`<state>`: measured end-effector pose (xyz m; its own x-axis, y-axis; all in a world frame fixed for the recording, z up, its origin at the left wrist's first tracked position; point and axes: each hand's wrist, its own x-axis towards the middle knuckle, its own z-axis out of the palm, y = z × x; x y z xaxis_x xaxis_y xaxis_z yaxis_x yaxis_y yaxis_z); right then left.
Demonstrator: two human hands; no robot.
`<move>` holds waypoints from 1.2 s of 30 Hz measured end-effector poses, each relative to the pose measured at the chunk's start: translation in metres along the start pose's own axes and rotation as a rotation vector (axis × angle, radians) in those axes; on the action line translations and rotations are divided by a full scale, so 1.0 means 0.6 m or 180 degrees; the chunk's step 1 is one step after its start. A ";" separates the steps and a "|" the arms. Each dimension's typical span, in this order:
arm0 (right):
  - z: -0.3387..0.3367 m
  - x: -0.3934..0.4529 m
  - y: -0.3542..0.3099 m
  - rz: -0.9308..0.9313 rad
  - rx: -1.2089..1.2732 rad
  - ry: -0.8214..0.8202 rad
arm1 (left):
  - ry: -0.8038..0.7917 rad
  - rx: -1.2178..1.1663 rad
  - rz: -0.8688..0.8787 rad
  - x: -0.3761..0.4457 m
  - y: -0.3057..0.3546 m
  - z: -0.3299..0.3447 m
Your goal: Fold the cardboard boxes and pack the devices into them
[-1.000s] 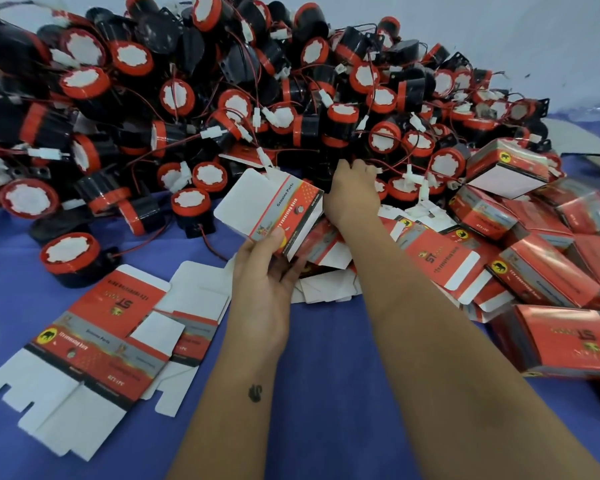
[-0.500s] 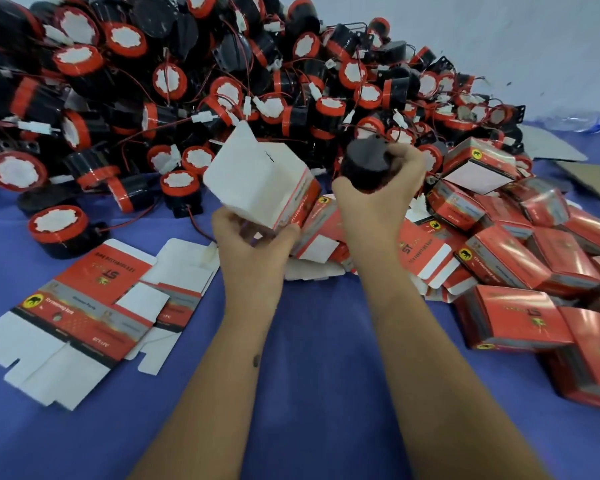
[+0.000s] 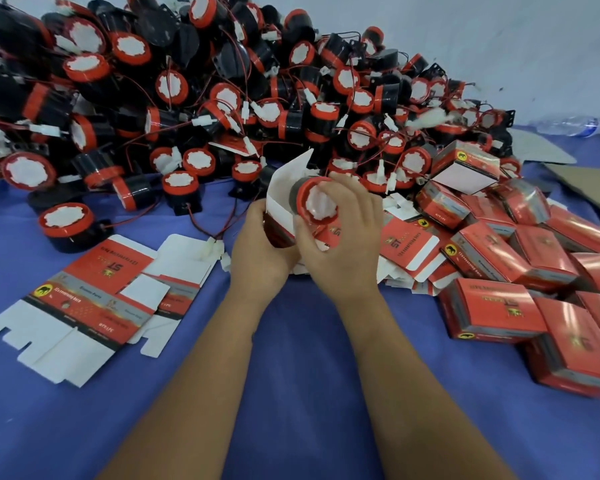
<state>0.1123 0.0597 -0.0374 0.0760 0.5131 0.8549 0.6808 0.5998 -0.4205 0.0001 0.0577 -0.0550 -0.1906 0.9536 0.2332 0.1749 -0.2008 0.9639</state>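
While we feed the device [image 3: 314,199] into the open box [image 3: 284,202] at the centre of the frame, we want its black body lined up with the box mouth and its wire tucked in first, so nothing snags the flaps. Our left hand [image 3: 260,251] grips the box from below, fingers curled round its wall. Our right hand [image 3: 343,244] grips the device, fingers wrapped over its red rim. Its long axis runs from the red-and-white face, which points toward us and slightly up, back into the box toward the upper left. We judge it only partly seated. 2 flat boxes [image 3: 84,299] lie on the blue worktop [image 3: 291,393] at lower left.
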 end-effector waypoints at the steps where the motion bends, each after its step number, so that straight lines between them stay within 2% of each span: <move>1: 0.002 0.000 0.000 -0.0014 0.0005 -0.0170 | -0.0029 -0.0013 0.0020 0.001 -0.001 -0.001; 8: 0.004 0.002 0.004 0.0012 0.0138 -0.0659 | -0.0058 -0.0189 -0.0058 0.003 -0.006 -0.006; 14: -0.004 0.005 0.010 0.0261 0.0402 -0.0651 | -0.0168 -0.0204 -0.0099 0.005 -0.005 -0.008; 19: -0.005 0.008 0.011 0.0350 0.0263 -0.1174 | -0.0225 -0.0165 -0.0096 0.003 0.001 -0.010; 22: -0.004 0.008 0.006 0.0235 0.0138 -0.0761 | -0.0253 -0.0200 -0.0114 0.004 0.003 -0.011; 24: -0.003 0.007 0.004 0.0021 -0.0033 -0.0301 | -0.0293 -0.0253 -0.0149 0.005 0.003 -0.011; 26: -0.002 0.006 0.004 -0.0282 -0.0177 -0.0116 | -0.0357 -0.0271 -0.0159 0.006 0.001 -0.012; 28: 0.002 0.006 0.007 -0.0495 -0.0176 -0.0288 | -0.0434 -0.0222 -0.0143 0.007 0.000 -0.013; 30: 0.005 0.004 0.007 -0.0438 -0.0048 -0.0578 | -0.0489 -0.0136 -0.0108 0.009 0.000 -0.015; 36: -0.004 0.003 0.015 0.0271 0.0276 -0.1052 | -0.0576 -0.0096 -0.0070 0.012 0.000 -0.015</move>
<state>0.1204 0.0644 -0.0386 -0.1198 0.7261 0.6771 0.6167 0.5889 -0.5224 -0.0099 0.0625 -0.0524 -0.0167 0.9821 0.1876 0.1431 -0.1833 0.9726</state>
